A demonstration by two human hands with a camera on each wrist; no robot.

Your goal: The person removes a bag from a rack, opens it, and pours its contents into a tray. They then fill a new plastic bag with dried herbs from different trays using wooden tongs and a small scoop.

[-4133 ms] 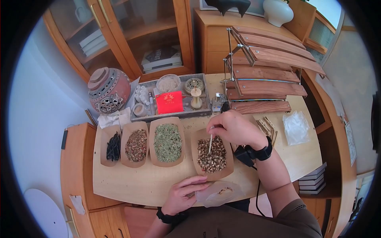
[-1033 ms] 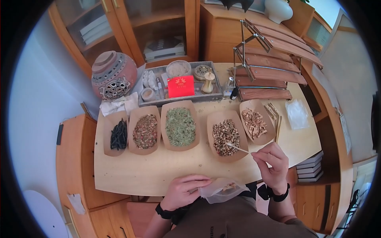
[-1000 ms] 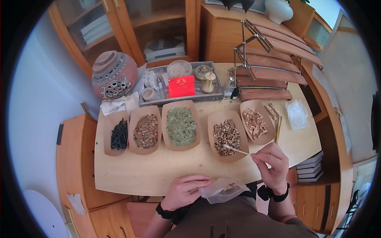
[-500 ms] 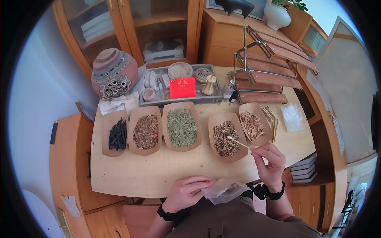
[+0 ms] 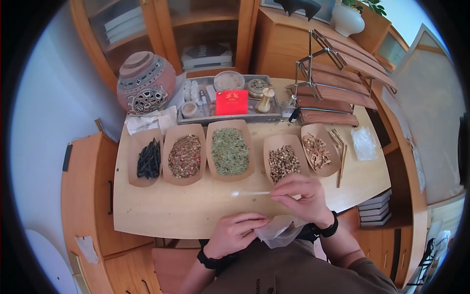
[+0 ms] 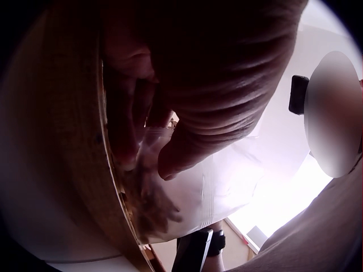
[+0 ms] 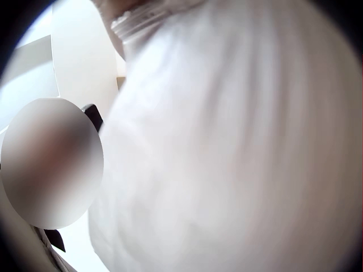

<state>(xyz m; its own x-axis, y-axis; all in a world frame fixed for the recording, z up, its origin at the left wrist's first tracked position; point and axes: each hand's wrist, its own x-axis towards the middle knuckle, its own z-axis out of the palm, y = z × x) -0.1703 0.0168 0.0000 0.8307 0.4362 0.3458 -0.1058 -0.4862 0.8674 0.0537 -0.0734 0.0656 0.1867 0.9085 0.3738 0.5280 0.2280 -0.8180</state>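
In the head view my left hand (image 5: 237,232) pinches the edge of a translucent plastic bag (image 5: 280,234) at the table's front edge. The left wrist view shows the bag (image 6: 193,198) between thumb and fingers, with brown pieces inside it. My right hand (image 5: 303,198) pinches the handle end of a thin, pale small spoon (image 5: 254,193), its white tip pointing left over the bare tabletop. Just beyond that hand stands a paper tray of chopped brown bits (image 5: 284,161), its near end covered by the fingers. Whitish blur from the bag (image 7: 227,141) fills most of the right wrist view.
Further paper trays hold black pieces (image 5: 149,159), reddish mix (image 5: 184,157), green cut herb (image 5: 230,152) and pale shavings (image 5: 317,151). Behind them lie a grey tray (image 5: 215,118) with a red packet (image 5: 231,102), a wooden slatted rack (image 5: 338,88), and a clear bag (image 5: 364,143).
The right hand was at the tray of brown bits with the spoon dipped in. It has since swung left with the spoon, now clear of that tray. The left hand keeps hold of the bag.
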